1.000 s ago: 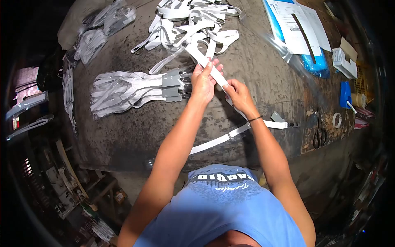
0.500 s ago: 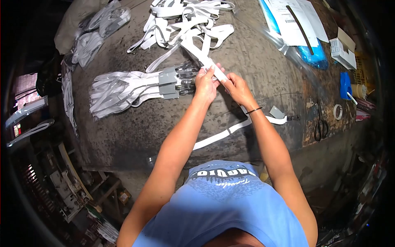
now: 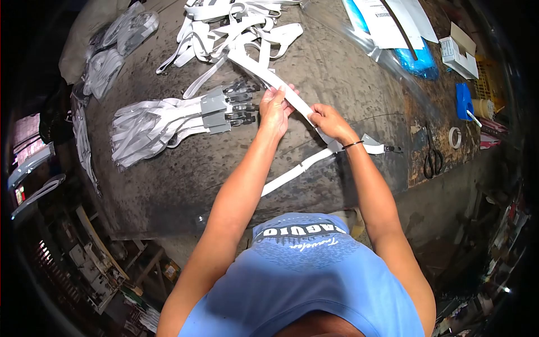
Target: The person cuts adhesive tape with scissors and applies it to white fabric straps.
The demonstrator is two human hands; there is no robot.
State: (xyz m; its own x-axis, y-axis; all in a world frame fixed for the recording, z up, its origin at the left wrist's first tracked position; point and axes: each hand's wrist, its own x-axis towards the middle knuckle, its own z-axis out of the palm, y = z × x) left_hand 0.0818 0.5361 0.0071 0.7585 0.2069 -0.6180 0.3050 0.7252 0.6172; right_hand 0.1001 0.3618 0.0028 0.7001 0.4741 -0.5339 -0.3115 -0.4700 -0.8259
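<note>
A flat white strap (image 3: 298,103) runs slantwise between my hands, its far end reaching toward a heap of white straps (image 3: 224,33). My left hand (image 3: 275,112) is closed on it with the thumb on top. Lower down, my right hand (image 3: 332,122) pinches the same strap near its near end. Below my right wrist another white strap (image 3: 303,165) lies across the table, with a grey tag (image 3: 370,140) and a dark clip (image 3: 393,149) at its right end. Left of my left hand rests a bagged bundle of white straps (image 3: 151,123) with grey tags and black clips.
More bagged straps (image 3: 106,67) lie at the far left of the dark worktable (image 3: 185,196). Toward the right are papers (image 3: 396,25) over a blue plastic pack (image 3: 418,62), a white box (image 3: 459,53), black scissors (image 3: 432,160), a tape roll (image 3: 455,137) and a blue holder (image 3: 464,102).
My right hand has moved away from my left along the strap, so more of it shows between them. The whole view has shifted slightly.
</note>
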